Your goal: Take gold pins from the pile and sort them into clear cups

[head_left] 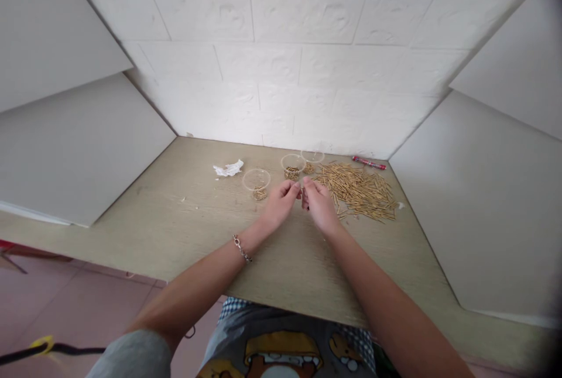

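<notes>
My left hand (281,201) and my right hand (319,203) meet over the middle of the table, fingertips pinched close together. Whatever sits between the fingers is too small to make out. Just beyond them stands a clear plastic cup (293,162) with small brass-coloured parts inside. To the left is another clear cup (256,179) with a few small golden pieces at its bottom. A third clear cup (312,156) stands behind, also holding some golden bits. Right of my right hand spreads a large pile of thin brass-coloured pins (357,189).
A crumpled white tissue (228,168) lies at the back left. Near the wall on the right is a red patterned tube (369,162). White panels (79,150) flank the wooden table (197,243) on both sides, and a white brick-patterned wall (272,62) closes off the back.
</notes>
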